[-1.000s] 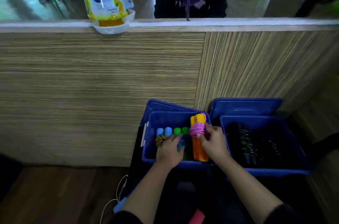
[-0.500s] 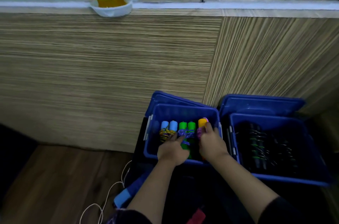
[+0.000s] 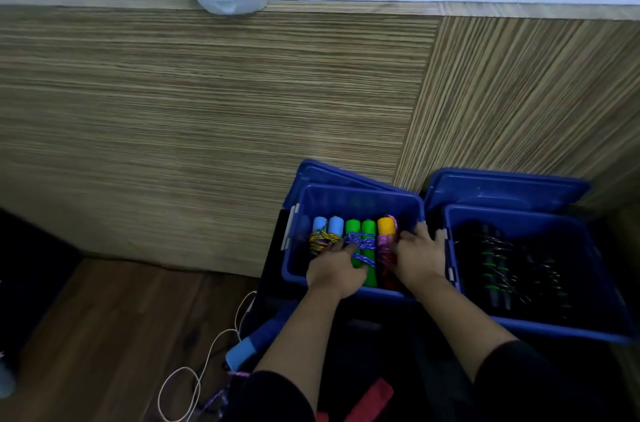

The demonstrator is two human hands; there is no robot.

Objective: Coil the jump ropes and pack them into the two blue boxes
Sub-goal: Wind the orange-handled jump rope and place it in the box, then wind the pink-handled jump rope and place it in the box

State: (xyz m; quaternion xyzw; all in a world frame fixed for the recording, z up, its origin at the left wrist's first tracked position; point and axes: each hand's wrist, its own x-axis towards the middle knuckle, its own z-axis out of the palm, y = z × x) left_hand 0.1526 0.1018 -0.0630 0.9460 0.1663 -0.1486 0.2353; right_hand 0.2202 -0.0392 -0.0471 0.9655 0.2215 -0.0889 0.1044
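A: Which step are you on?

B: Packing. My left hand (image 3: 337,267) and right hand (image 3: 417,257) are both down in the left blue box (image 3: 356,195), seating the orange-handled rope (image 3: 386,234) in the row.

A: Where does that rope sit?

B: Just left of my right grip, touching the green-handled rope (image 3: 362,241). The light-blue-handled rope (image 3: 327,231) is at the far left end, under my left fingertips.

A: State of each grip?

B: Left: fingers straight, pressing flat on the bundles, holding nothing. Right: fingers spread and relaxed beside the orange handles, nearly at the box wall, nothing clasped as far as I can see.

A: Arms?

B: Both forearms reach forward and down, wrists over the near rim.

A: The other box?

B: Right blue box (image 3: 540,221), right of my right grip, holds dark ropes (image 3: 498,262).

A: Next?

B: My guess: lift both hands out and go for loose rope; a white cord (image 3: 194,380) lies on the floor (image 3: 104,317) below my left elbow.
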